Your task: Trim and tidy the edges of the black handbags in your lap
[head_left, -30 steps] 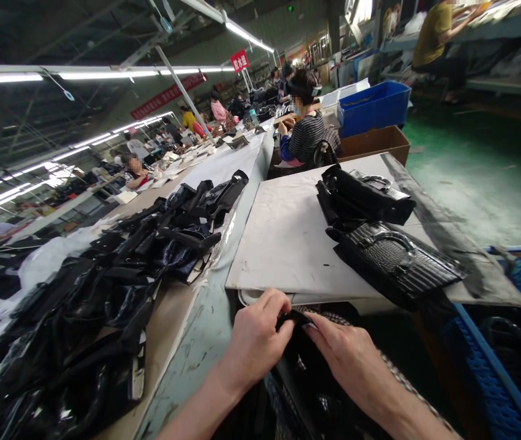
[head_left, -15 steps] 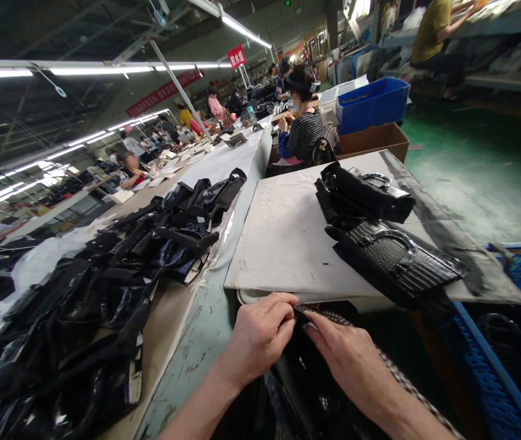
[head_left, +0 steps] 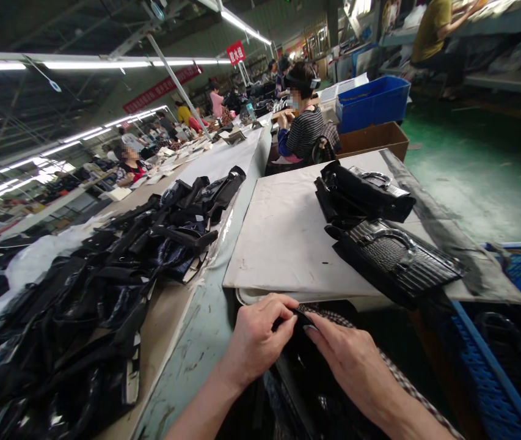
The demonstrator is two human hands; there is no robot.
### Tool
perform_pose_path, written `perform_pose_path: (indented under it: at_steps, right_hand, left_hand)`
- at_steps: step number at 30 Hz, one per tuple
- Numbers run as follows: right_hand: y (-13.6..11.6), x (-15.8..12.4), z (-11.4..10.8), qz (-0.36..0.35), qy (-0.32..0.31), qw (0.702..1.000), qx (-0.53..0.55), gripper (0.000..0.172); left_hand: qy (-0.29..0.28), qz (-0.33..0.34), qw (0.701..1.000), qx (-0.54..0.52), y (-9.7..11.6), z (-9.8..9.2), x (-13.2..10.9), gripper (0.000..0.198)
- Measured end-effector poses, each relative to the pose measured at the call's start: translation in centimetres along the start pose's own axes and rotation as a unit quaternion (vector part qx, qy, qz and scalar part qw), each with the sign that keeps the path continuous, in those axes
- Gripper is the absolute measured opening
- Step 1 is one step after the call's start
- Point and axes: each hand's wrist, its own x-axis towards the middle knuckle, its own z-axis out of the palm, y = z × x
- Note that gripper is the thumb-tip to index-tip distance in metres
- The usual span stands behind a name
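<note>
Close to the near edge of the white-topped table, my left hand (head_left: 260,333) pinches the edge of a black bag piece (head_left: 300,360) between thumb and fingers. My right hand (head_left: 345,348) grips the same edge a little to the right, its fingertips partly hidden by the dark material. Most of the black bag piece hangs below my hands, over my lap, and its full shape is lost in shadow. Checked cloth (head_left: 333,315) shows behind and beside my right wrist. On the tabletop ahead lie two black handbags (head_left: 397,256) with shiny, ribbed and textured panels and curved handles.
A long bench on my left carries a heap of black bag pieces (head_left: 104,287). The white table (head_left: 283,238) stands ahead. Blue crates (head_left: 484,366) are at the right; a blue bin (head_left: 372,104) and cardboard box (head_left: 374,143) stand farther back. A co-worker in stripes (head_left: 306,131) sits beyond the table.
Both hands keep their hold on the black edge in nearly the same place. My left thumb has shifted slightly, and the view has turned a little.
</note>
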Motion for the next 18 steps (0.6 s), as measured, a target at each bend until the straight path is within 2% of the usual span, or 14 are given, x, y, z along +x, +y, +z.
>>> perform_pose_path:
  at_steps: [8, 11, 13, 15, 18]
  right_hand:
    - [0.1, 0.1, -0.2, 0.0, -0.002, 0.999, 0.049, 0.034]
    - [0.6, -0.1, 0.0, -0.022, 0.0, 0.998, 0.057, 0.036]
    - [1.3, -0.5, 0.4, -0.05, -0.004, 0.997, 0.057, 0.035]
    - [2.5, -0.7, 1.1, -0.092, -0.023, 0.994, 0.045, 0.037]
    - [4.3, -0.7, 2.0, -0.149, -0.029, 0.988, 0.01, 0.039]
  left_hand:
    - [0.01, -0.062, 0.995, -0.073, 0.4, 0.1, 0.4, 0.017]
    - [-0.005, -0.116, 0.989, -0.096, 0.7, -0.3, 0.7, 0.018]
    - [-0.028, -0.182, 0.974, -0.136, 0.8, -0.6, 1.0, 0.021]
    - [-0.065, -0.242, 0.949, -0.193, 0.7, -1.1, 1.3, 0.033]
    - [-0.119, -0.274, 0.92, -0.254, 0.4, -1.7, 1.6, 0.039]
